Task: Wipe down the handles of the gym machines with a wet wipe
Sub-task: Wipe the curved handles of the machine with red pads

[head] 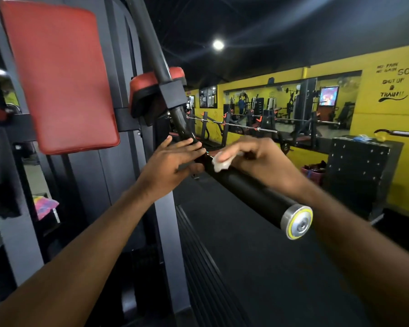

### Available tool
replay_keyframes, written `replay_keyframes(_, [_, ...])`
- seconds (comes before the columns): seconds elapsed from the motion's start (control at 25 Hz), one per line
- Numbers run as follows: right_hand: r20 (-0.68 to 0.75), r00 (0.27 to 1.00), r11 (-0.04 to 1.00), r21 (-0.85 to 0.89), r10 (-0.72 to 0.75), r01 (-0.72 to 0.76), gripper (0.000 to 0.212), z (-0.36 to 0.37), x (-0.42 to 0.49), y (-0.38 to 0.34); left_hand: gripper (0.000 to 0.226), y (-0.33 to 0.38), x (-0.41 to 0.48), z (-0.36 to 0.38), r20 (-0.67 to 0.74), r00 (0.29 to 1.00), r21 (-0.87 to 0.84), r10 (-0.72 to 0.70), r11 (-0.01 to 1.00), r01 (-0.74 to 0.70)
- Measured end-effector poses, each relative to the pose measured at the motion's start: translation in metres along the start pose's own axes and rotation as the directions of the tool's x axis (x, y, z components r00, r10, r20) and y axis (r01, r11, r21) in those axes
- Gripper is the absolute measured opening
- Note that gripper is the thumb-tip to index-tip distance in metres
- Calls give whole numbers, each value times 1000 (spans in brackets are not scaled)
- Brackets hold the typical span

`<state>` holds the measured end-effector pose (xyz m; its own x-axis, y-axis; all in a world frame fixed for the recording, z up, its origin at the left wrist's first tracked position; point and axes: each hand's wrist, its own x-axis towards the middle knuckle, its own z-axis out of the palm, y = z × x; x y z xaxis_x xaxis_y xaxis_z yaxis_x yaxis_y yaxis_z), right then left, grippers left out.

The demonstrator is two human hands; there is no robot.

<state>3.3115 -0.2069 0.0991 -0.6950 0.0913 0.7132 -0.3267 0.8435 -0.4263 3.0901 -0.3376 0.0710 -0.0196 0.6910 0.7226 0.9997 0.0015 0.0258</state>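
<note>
A black padded machine handle (253, 192) runs from the machine arm toward me and ends in a silver cap with a yellow ring (298, 221). My left hand (172, 161) grips the upper end of the handle, fingers wrapped over the bar. My right hand (253, 159) lies over the handle just below it and holds a white wet wipe (221, 162) against the grip. The wipe sticks out from under the fingers on the handle's top side. Part of the bar between the two hands is hidden.
A red back pad (59, 76) and a smaller red pad (149, 83) hang on the black machine frame at left. A black studded box (359, 166) stands at right before the yellow wall with mirrors. Barbell racks (257, 128) stand further back. Dark rubber floor lies below.
</note>
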Motion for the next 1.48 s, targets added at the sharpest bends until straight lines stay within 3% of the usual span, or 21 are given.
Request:
replay_keyframes(0.04, [-157,977,963,249,142,-100,14,15,-16,10,56,0,1,0,-5,1000,-8,-1,1000,1])
replay_keyframes(0.08, [-218,926,843,513,307,-159,9,32,-29,14,54,0,1,-1,-7,1000,-12,1,1000,-1])
replay_keyframes(0.16, [-108,822,426,888,560,-174,11,64,-42,16,54,3,3,-2,-4,1000,-1,5,1000,-5])
replay_keyframes(0.24, [51,708,28,995,705,-99,17,84,-37,5,53,6,4,-4,15,1000,7,4,1000,-4])
replay_keyframes(0.32, [182,626,-261,965,758,35,16,93,-29,-13,53,8,3,-4,26,1000,0,-6,1000,6])
replay_keyframes(0.36, [241,619,-369,926,748,86,16,95,-26,-23,54,9,2,-4,32,999,-2,-8,1000,8])
replay_keyframes(0.44, [282,632,-475,866,722,157,37,100,-27,-31,56,7,1,-4,49,999,7,-9,1000,9])
replay_keyframes(0.52, [286,615,-488,853,735,187,46,100,-31,-37,58,6,0,-5,47,999,16,-14,1000,14])
replay_keyframes(0.72, [269,643,-518,823,717,234,29,98,-47,-37,59,6,-2,-4,49,999,9,-24,1000,24])
replay_keyframes(0.8, [211,676,-464,859,706,217,32,97,-53,-38,57,6,0,-6,37,999,8,-32,999,31])
replay_keyframes(0.88, [118,648,-313,930,753,195,33,97,-61,-30,56,7,-1,-4,57,998,9,-29,1000,28])
replay_keyframes(1.0, [-159,624,164,985,765,49,28,88,-56,-3,54,4,-1,-7,70,997,36,-13,999,10])
replay_keyframes(1.08, [-368,709,447,891,602,82,26,80,-53,11,55,3,0,-7,63,998,32,-17,999,15])
replay_keyframes(1.12, [-422,765,513,847,486,141,27,75,-58,13,56,4,-1,-6,68,998,30,-17,999,15])
replay_keyframes(1.24, [-376,895,712,695,238,103,34,50,-66,11,60,4,-2,-5,74,997,35,-5,999,2])
replay_keyframes(1.32, [-303,946,899,436,117,29,22,31,-47,13,62,2,2,-6,54,999,34,-3,999,1])
replay_keyframes(1.48, [-41,996,968,241,74,-62,14,-11,-35,7,64,8,1,-3,73,997,36,2,999,-4])
